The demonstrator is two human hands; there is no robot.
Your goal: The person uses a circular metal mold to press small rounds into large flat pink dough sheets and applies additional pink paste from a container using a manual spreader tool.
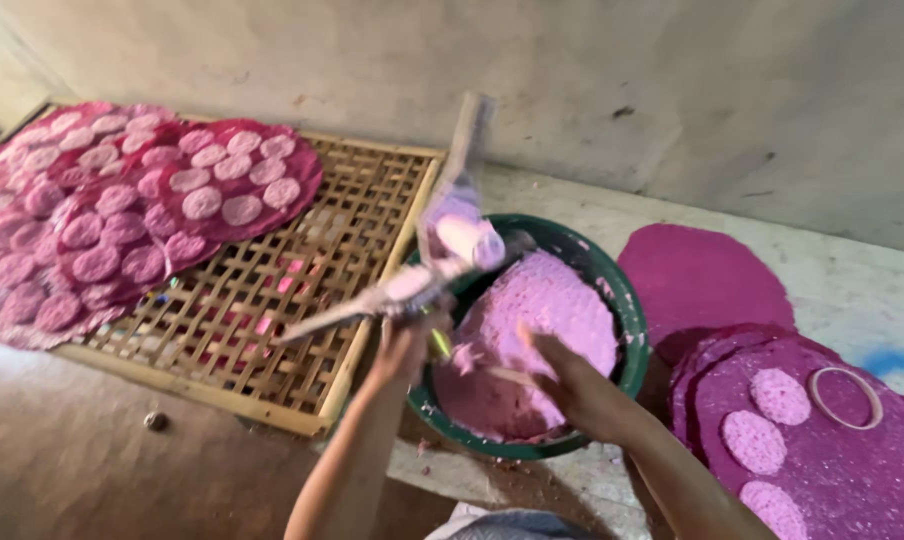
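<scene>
My left hand (404,345) is closed around a pair of paste-caked sticks (412,285), a pink lump (467,238) clinging above my knuckles. One stick runs long and low, pointing down-left over the bamboo rack (272,330); the other rises up-right toward the wall. My right hand (572,385) rests fingers curled in the pink paste (542,320), just right of my left, inside the green bowl (634,330); I cannot tell whether it pinches anything.
</scene>
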